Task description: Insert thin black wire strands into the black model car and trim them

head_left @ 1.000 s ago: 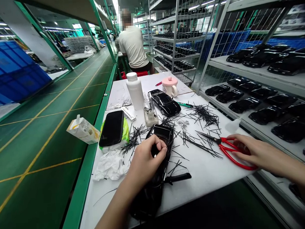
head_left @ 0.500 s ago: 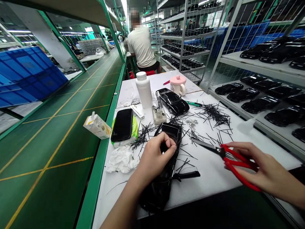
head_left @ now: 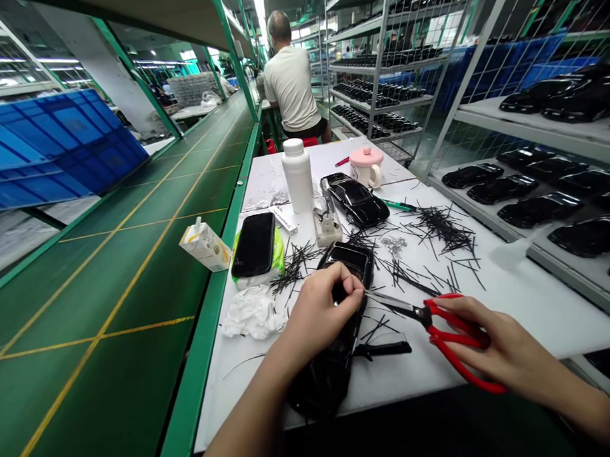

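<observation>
Model car point(head_left: 323, 381) lies gripped under the left hand point(head_left: 320, 308); the right hand point(head_left: 491, 338) holds red scissors point(head_left: 441, 337) at 3 o'clock, whose tips could slip and scratch the paint.

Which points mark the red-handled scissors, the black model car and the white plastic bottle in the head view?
red-handled scissors point(head_left: 442, 347), head view, on the red handle.
black model car point(head_left: 349, 261), head view, on its exposed end.
white plastic bottle point(head_left: 298, 179), head view, on its body.
</observation>
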A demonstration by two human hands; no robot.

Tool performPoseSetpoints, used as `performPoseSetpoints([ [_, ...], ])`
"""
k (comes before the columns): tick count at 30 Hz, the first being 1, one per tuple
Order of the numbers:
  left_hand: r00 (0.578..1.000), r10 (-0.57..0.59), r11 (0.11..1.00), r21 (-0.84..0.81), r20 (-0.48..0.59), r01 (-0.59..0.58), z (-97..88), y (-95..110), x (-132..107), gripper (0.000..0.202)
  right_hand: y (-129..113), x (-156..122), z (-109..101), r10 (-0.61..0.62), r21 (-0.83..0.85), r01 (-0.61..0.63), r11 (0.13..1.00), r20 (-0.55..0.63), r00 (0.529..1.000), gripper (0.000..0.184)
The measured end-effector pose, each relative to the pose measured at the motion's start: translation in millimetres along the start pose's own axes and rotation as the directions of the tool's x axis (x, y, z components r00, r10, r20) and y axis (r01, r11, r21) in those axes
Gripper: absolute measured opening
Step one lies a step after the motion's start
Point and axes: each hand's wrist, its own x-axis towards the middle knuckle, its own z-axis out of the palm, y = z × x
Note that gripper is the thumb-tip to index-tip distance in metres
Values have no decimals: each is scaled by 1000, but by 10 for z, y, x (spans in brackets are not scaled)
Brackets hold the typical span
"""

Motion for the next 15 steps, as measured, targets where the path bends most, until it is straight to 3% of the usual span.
performPoseSetpoints([
  [3, 1000, -6, 1000, -4, 8, 6, -4, -2, -3, 25, -29, 23, -12, -2, 10, 2, 1000, -32, 999, 33],
  [11, 1000, -9, 1000, -6, 9, 9, -13, 13, -9, 26, 99, 40, -47, -26, -14, 26, 1000, 51, 998, 35],
  [15, 1000, -14, 1000, -18, 9, 14, -11, 21, -7, 26, 93, -9, 27, -15, 5, 16, 1000, -20, 1000, 34],
])
